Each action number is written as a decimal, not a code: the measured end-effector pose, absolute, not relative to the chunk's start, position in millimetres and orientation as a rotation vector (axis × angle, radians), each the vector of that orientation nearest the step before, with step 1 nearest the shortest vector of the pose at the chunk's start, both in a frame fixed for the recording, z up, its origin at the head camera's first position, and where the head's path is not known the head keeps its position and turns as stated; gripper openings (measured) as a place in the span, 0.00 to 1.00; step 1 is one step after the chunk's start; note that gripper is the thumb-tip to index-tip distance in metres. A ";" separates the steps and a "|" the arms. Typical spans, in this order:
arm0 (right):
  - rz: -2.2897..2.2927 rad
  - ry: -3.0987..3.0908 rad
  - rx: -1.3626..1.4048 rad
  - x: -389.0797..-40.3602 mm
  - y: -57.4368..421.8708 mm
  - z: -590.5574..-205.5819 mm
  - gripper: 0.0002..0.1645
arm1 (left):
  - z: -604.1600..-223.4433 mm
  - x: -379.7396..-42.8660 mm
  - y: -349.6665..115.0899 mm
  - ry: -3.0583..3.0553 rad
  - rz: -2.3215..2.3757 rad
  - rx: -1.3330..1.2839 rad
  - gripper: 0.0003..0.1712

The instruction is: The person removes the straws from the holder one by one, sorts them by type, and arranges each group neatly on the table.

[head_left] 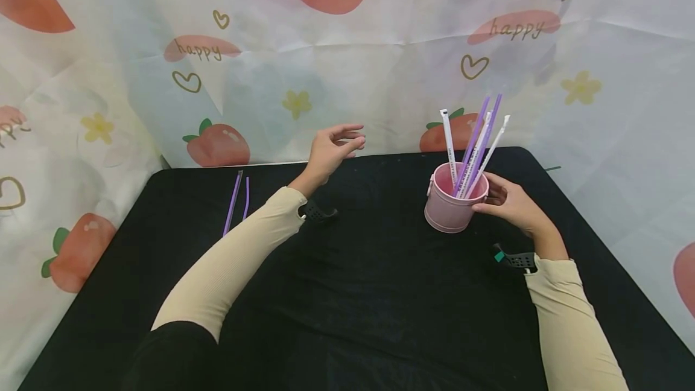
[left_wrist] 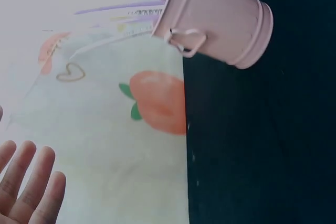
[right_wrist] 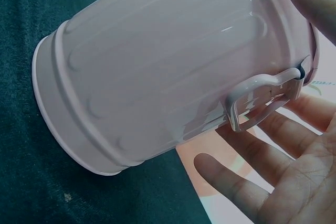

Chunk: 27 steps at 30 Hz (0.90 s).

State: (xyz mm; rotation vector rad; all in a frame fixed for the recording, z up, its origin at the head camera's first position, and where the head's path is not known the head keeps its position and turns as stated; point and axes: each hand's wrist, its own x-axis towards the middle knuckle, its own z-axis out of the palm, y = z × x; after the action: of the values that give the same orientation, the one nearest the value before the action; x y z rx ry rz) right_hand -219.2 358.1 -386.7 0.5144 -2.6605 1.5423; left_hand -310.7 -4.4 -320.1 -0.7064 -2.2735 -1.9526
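A small pink metal bucket (head_left: pixel 448 213) stands upright at the right of the table. Two purple straws (head_left: pixel 496 111) and several paper-wrapped white straws (head_left: pixel 448 137) lean in it. My right hand (head_left: pixel 513 204) holds the bucket's right side, thumb on the near side and fingers behind; in the right wrist view some fingertips are hidden behind the bucket and its side handle (right_wrist: pixel 257 83). My left hand (head_left: pixel 332 152) is raised near the far table edge, empty, its fingers loosely extended. Beyond the left forearm lie two purple straws (head_left: pixel 233 203), partly covered by the sleeve.
A black cloth (head_left: pixel 380 294) covers the table. Behind it hangs a pale curtain (head_left: pixel 369 95) printed with peaches, hearts and flowers, close to the far edge. A dark wrist strap (head_left: pixel 516 259) sits on the right wrist, another (head_left: pixel 320 215) on the left.
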 end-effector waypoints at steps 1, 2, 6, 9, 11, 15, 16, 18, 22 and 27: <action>1.543 -2.660 0.514 -219.2 358.3 -386.9 0.43 | -320.0 -311.4 1.3 -2.272 -1.960 -0.710 0.20; 1.542 -2.661 0.513 -219.2 358.5 -387.0 0.43 | -319.8 -312.1 7.1 -2.268 -1.966 -0.716 0.20; 1.546 -2.664 0.509 -219.0 359.1 -387.1 0.43 | -320.0 -314.0 29.7 -2.253 -1.998 -0.740 0.20; 1.547 -2.668 0.506 -218.9 359.0 -386.5 0.43 | -316.5 -312.6 45.4 -2.278 -1.997 -0.750 0.21; 1.552 -2.664 0.510 -218.9 359.1 -386.2 0.43 | -316.4 -313.9 55.4 -2.293 -2.002 -0.758 0.21; 1.556 -2.661 0.511 -218.6 359.4 -385.8 0.43 | -321.0 -319.7 76.0 -2.311 -2.022 -0.755 0.21; 1.550 -2.663 0.508 -218.4 359.6 -385.8 0.43 | -322.3 -320.4 81.0 -2.312 -2.030 -0.754 0.21; 1.544 -2.668 0.502 -218.1 359.6 -385.8 0.43 | -325.0 -321.8 90.8 -2.329 -2.031 -0.744 0.20; 1.534 -2.676 0.487 -217.9 358.8 -385.5 0.43 | -330.4 -323.6 107.8 -2.324 -2.044 -0.731 0.20; 1.516 -2.690 0.460 -217.7 357.9 -384.5 0.43 | -334.4 -323.9 123.8 -2.318 -2.016 -0.729 0.19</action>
State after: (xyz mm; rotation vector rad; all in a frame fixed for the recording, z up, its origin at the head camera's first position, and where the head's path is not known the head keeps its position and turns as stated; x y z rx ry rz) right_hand -217.7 357.9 -384.5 0.4600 -2.6900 1.5162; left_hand -323.9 123.8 -334.4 -0.7294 -2.3179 -2.0164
